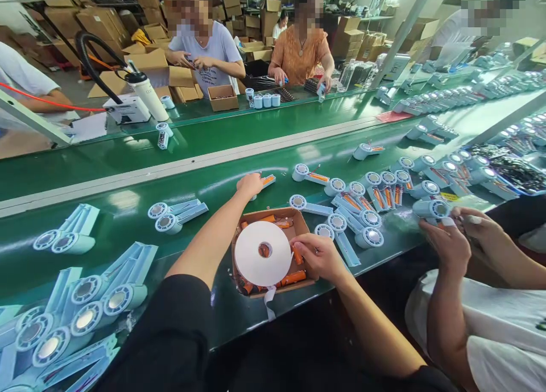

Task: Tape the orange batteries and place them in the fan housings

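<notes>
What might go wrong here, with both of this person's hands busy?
The white tape roll sits over orange batteries in the cardboard box, so it could get in the way of the right hand. The roll's loose end hangs past the box's near edge and might snag. Light-blue fan housings lie crowded to the right, so nudging one could shift others.

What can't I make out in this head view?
All in the head view:
Round end of the light-blue unit at the left hand: mostly covered by that hand.
Whether the right hand grips an orange cylinder: its fingers overlap it.
What the box holds under the white roll: roll hides it.
Units at lower left: cut off by left edge.
</notes>
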Demonstrator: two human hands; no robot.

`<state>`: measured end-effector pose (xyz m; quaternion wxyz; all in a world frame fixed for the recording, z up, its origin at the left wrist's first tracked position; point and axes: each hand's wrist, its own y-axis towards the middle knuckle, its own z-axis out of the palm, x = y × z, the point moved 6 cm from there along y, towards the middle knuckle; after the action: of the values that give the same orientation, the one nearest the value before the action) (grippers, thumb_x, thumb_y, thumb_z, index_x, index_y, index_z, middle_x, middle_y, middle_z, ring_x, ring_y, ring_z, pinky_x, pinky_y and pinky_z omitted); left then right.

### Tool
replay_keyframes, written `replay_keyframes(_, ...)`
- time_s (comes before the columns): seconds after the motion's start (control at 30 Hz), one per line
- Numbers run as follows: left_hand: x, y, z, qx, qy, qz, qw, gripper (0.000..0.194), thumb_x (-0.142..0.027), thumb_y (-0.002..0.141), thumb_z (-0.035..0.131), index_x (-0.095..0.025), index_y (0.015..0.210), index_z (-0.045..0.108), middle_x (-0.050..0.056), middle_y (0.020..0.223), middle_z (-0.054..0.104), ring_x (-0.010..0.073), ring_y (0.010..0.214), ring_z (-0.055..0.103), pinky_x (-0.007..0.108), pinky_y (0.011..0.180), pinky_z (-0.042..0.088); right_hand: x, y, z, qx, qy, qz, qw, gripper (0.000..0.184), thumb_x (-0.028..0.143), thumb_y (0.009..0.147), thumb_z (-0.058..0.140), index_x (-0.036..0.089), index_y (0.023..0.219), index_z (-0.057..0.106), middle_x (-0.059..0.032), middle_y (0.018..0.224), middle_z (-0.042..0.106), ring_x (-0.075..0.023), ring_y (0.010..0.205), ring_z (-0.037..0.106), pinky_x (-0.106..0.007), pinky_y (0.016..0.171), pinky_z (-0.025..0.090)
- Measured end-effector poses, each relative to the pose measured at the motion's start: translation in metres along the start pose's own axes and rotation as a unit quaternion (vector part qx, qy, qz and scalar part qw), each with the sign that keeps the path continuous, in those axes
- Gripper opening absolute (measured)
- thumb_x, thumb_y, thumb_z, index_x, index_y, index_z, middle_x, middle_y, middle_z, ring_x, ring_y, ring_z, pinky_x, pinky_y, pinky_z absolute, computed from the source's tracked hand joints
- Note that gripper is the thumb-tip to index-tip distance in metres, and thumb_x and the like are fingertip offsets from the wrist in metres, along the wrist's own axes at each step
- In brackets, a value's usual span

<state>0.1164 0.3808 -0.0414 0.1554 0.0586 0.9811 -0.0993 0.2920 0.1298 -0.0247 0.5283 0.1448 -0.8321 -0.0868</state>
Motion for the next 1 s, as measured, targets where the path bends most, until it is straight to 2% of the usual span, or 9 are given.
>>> replay_keyframes(0.13, -0.024, -0.087, -0.021, -0.033, 0.004, 0.170, 0.985, 0.061, -0.056, 0.094, 0.069, -0.024, 0.145, 0.061, 0.013, 0.152, 0.062, 0.0338, 0.149, 0.043, 0.046, 0.124, 0.034, -0.006, -0.035, -0.029, -0.050, -0.011, 0.033, 0.998, 0.022, 0.038, 0.100, 0.065, 0.027, 0.095, 0.083, -0.0063, 0.093, 0.085, -0.0243, 0.084, 0.082, -0.035, 0.078, 0.066)
replay_keyframes(0.2, -0.031, -0.159, -0.012, 0.050, 0.030, 0.385, 0.921, 0.073, -0.064, 0.080, 0.080, -0.030, 0.142, 0.064, 0.010, 0.150, 0.064, 0.0343, 0.145, 0.049, 0.048, 0.125, 0.034, -0.015, -0.061, -0.047, -0.091, -0.003, 0.082, 0.992, 0.023, 0.042, 0.099, 0.067, 0.026, 0.094, 0.083, -0.0065, 0.088, 0.085, -0.0249, 0.079, 0.081, -0.036, 0.074, 0.066)
replay_keyframes(0.27, -0.011, -0.214, -0.006, 0.084, 0.076, 0.436, 0.893, 0.074, -0.063, 0.070, 0.087, -0.036, 0.136, 0.068, 0.008, 0.148, 0.066, 0.0364, 0.146, 0.050, 0.054, 0.127, 0.030, -0.022, -0.081, -0.058, -0.124, 0.014, 0.124, 0.984, 0.026, 0.047, 0.098, 0.069, 0.026, 0.092, 0.083, -0.0067, 0.082, 0.084, -0.0254, 0.074, 0.080, -0.036, 0.071, 0.066)
replay_keyframes(0.43, 0.033, -0.260, -0.013, 0.031, 0.128, 0.403, 0.906, 0.064, -0.024, 0.081, 0.074, -0.029, 0.144, 0.063, 0.014, 0.138, 0.072, 0.0352, 0.131, 0.062, 0.050, 0.108, 0.052, -0.008, -0.077, -0.042, -0.096, 0.078, 0.155, 0.980, 0.036, 0.056, 0.095, 0.069, 0.023, 0.102, 0.081, -0.0076, 0.087, 0.083, -0.0211, 0.066, 0.075, -0.033, 0.064, 0.062)
replay_keyframes(0.6, 0.036, -0.292, -0.047, -0.231, 0.057, 0.378, 0.895, 0.079, -0.038, 0.091, 0.075, -0.027, 0.162, 0.041, 0.013, 0.134, 0.071, 0.0401, 0.135, 0.053, 0.057, 0.111, 0.052, 0.040, -0.055, 0.038, 0.173, 0.158, 0.166, 0.958, 0.046, 0.058, 0.090, 0.076, 0.017, 0.110, 0.080, 0.0010, 0.067, 0.072, -0.0135, 0.055, 0.062, -0.023, 0.052, 0.047)
replay_keyframes(0.8, 0.085, -0.323, -0.034, -0.373, -0.002, 0.235, 0.897, 0.081, -0.034, 0.090, 0.078, -0.034, 0.161, 0.040, 0.011, 0.130, 0.066, 0.0394, 0.135, 0.054, 0.059, 0.110, 0.054, 0.078, -0.062, 0.084, 0.432, 0.037, -0.024, 0.901, 0.038, 0.051, 0.100, 0.069, 0.023, 0.077, 0.079, 0.0023, 0.063, 0.069, -0.0113, 0.056, 0.059, -0.023, 0.055, 0.040)
replay_keyframes(0.87, 0.105, -0.326, -0.023, -0.383, -0.036, 0.185, 0.904, 0.081, -0.030, 0.090, 0.078, -0.036, 0.162, 0.040, 0.011, 0.134, 0.064, 0.0382, 0.137, 0.054, 0.056, 0.109, 0.056, 0.059, -0.045, 0.070, 0.379, -0.117, -0.019, 0.918, 0.037, 0.054, 0.100, 0.068, 0.024, 0.083, 0.082, -0.0015, 0.071, 0.071, -0.0158, 0.067, 0.063, -0.026, 0.064, 0.045)
replay_keyframes(0.93, 0.114, -0.329, -0.012, -0.379, -0.057, 0.167, 0.908, 0.082, -0.027, 0.089, 0.079, -0.036, 0.162, 0.041, 0.011, 0.135, 0.063, 0.0381, 0.138, 0.054, 0.056, 0.110, 0.055, 0.035, -0.019, 0.040, 0.223, -0.301, 0.030, 0.927, 0.038, 0.054, 0.101, 0.065, 0.022, 0.094, 0.083, -0.0109, 0.094, 0.076, -0.0249, 0.092, 0.067, -0.034, 0.083, 0.051)
replay_keyframes(1.0, 0.113, -0.332, -0.002, -0.374, -0.057, 0.179, 0.908, 0.084, -0.024, 0.087, 0.080, -0.036, 0.161, 0.042, 0.011, 0.135, 0.064, 0.0386, 0.137, 0.055, 0.058, 0.114, 0.052, 0.017, -0.001, 0.015, 0.096, -0.437, 0.072, 0.891, 0.037, 0.052, 0.100, 0.066, 0.020, 0.105, 0.083, -0.0193, 0.125, 0.072, -0.0352, 0.119, 0.060, -0.046, 0.103, 0.047)
